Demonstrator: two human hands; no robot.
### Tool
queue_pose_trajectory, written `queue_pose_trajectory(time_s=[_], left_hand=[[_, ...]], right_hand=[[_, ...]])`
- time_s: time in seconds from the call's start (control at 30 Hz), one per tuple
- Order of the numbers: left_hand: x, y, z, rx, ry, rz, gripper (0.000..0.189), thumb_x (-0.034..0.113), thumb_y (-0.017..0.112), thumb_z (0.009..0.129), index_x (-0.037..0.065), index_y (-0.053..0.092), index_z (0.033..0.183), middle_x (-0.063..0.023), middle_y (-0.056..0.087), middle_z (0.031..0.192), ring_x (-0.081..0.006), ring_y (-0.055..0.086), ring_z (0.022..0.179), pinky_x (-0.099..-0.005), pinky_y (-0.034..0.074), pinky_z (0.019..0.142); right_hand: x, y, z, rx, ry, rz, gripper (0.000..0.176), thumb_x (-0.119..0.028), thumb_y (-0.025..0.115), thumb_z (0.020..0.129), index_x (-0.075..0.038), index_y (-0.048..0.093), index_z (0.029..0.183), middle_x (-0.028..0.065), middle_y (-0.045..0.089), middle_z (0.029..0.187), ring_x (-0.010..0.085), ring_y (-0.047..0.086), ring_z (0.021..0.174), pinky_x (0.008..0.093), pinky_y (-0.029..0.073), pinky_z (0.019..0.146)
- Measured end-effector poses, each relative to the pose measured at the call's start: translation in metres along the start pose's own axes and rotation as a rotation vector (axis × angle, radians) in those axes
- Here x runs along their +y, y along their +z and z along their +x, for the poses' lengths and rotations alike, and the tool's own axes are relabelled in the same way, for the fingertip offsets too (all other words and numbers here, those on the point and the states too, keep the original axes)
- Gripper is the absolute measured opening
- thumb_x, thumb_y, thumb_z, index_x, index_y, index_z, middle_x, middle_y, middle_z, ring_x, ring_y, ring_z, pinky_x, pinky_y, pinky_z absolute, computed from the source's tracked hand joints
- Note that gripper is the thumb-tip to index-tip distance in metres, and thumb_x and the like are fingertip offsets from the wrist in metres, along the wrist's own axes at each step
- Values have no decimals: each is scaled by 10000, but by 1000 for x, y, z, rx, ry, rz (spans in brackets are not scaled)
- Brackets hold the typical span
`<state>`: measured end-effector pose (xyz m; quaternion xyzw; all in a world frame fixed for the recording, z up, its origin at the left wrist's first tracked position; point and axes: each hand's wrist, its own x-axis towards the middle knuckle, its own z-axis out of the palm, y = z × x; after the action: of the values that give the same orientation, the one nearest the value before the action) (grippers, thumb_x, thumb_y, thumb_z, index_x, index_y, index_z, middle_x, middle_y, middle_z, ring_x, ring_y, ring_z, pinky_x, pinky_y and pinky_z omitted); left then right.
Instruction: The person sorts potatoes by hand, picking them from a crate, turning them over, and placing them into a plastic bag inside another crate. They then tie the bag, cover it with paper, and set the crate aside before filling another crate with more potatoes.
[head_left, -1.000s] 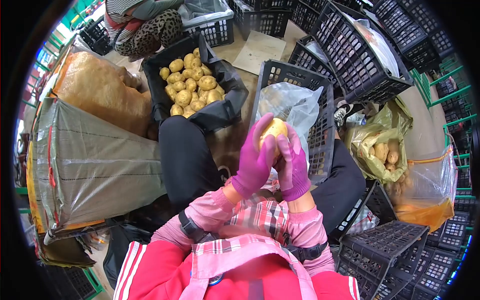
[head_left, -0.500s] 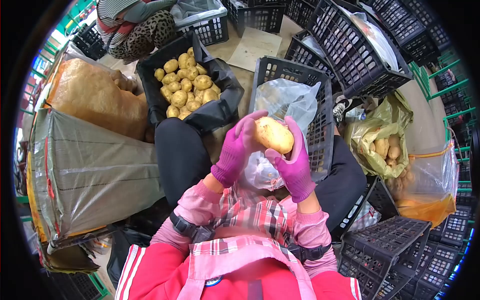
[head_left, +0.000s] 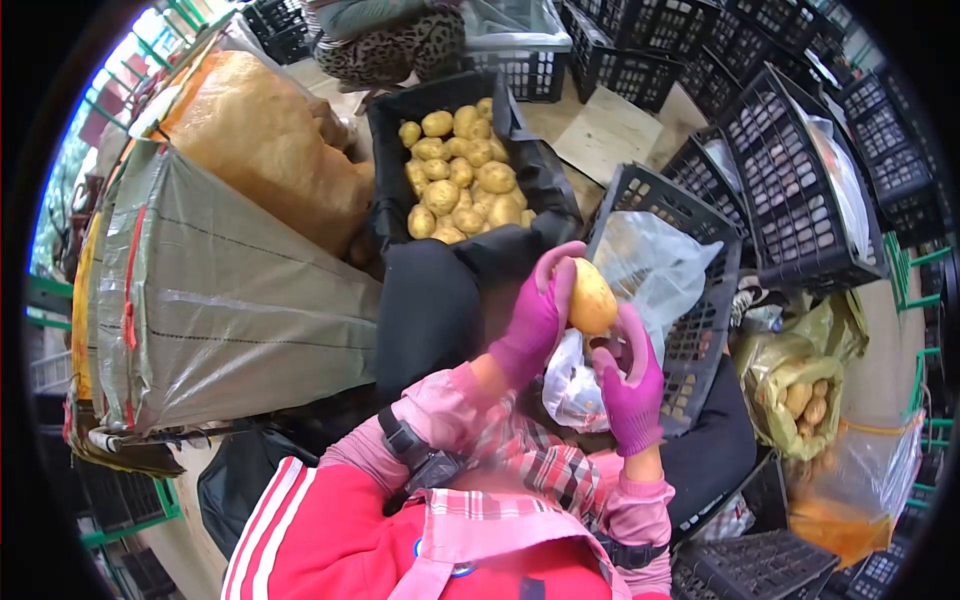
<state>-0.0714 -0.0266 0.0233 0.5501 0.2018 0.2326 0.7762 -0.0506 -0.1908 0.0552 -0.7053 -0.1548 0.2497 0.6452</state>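
Observation:
A yellow potato (head_left: 593,298) is gripped along its left side by my left hand (head_left: 538,318) in a pink-purple glove. My right hand (head_left: 633,385), gloved alike, has its thumb and fingers apart, fingertips at the potato's lower right edge. Just below the potato, a white plastic bag (head_left: 574,392) lies between my knees. In front of me stands a black crate (head_left: 690,385) with a clear plastic liner (head_left: 655,265) in it. Ahead to the left, many potatoes (head_left: 462,180) fill a black-lined crate (head_left: 390,150).
Large full sacks (head_left: 250,310) stand at my left. On my right are an olive bag (head_left: 790,350) of potatoes and a clear-and-orange sack (head_left: 850,500). Stacked black crates (head_left: 800,180) rise at the far right. A crouching person (head_left: 390,45) is at the back.
The view has swung left, shifting the surroundings rightward. The potato has turned from lying sideways between both hands to more upright in my left hand; my right hand has loosened and dropped lower.

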Motion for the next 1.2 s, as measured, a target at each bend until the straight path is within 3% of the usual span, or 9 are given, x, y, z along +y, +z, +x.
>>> queue_pose_trajectory(time_s=[0.27,0.43,0.57,0.8,0.9,0.93,1.07,1.13,1.2], left_hand=[[-15,-113,173,286,285,515,353,327,447,1030,72,578,1235,-86,651,986,-206,646,901,-357,547,722],[-52,-124,236,154,-206,994,401,354,523,981,-14,579,1131,-200,663,1014,-336,668,869,-406,526,756],[-75,-105,235,-453,-114,1545,412,336,562,921,-29,566,1112,-269,641,1068,-407,647,954,-443,520,794],[-94,-94,234,-320,-167,1313,246,177,567,821,3,680,952,-249,674,944,-421,652,899,-466,525,790],[-63,-58,212,-144,-141,989,572,451,531,933,-86,555,1131,-338,597,1062,-488,572,1014,-506,464,869],[-112,-66,205,-69,155,1033,730,486,493,948,-147,426,1306,-339,594,1111,-485,574,1036,-495,470,887],[-87,-47,175,-227,-120,1297,876,544,477,935,-155,264,1417,-359,564,1191,-459,627,967,-478,519,817],[-79,-44,175,-236,-139,1313,864,542,483,934,-153,287,1408,-367,557,1198,-451,639,952,-480,528,810],[-86,-44,173,-163,-11,1333,798,495,518,928,-143,342,1374,-361,592,1136,-449,638,967,-480,518,842]], right_hand=[[37,-15,24,59,28,58,463,-31,600,917,4,486,1364,150,628,1232,175,638,1049,277,501,894],[61,-25,46,111,81,36,440,-26,606,913,12,506,1339,155,635,1214,198,633,1089,283,493,932],[75,-37,71,-18,131,-82,406,-29,620,903,13,548,1301,118,647,1173,175,639,1050,278,495,916],[195,-94,203,-212,291,-960,375,-327,537,883,-49,662,1100,257,613,1167,437,587,1041,452,479,908],[228,-87,244,60,484,-917,435,-231,623,824,-37,583,1212,272,626,1150,435,583,1102,467,487,909],[251,-90,259,140,464,-1062,494,-243,665,799,-19,556,1225,270,620,1166,432,580,1112,466,481,923],[299,-99,309,258,-110,-1043,538,-275,687,727,-66,602,1215,218,663,1104,407,596,1077,488,451,960],[285,-92,342,-231,265,-1199,410,-336,604,782,-75,688,1087,148,663,1166,374,594,1100,489,432,979],[356,-94,364,30,-236,-1293,381,-307,574,819,-74,689,1097,172,647,1192,364,619,1072,453,466,970]])
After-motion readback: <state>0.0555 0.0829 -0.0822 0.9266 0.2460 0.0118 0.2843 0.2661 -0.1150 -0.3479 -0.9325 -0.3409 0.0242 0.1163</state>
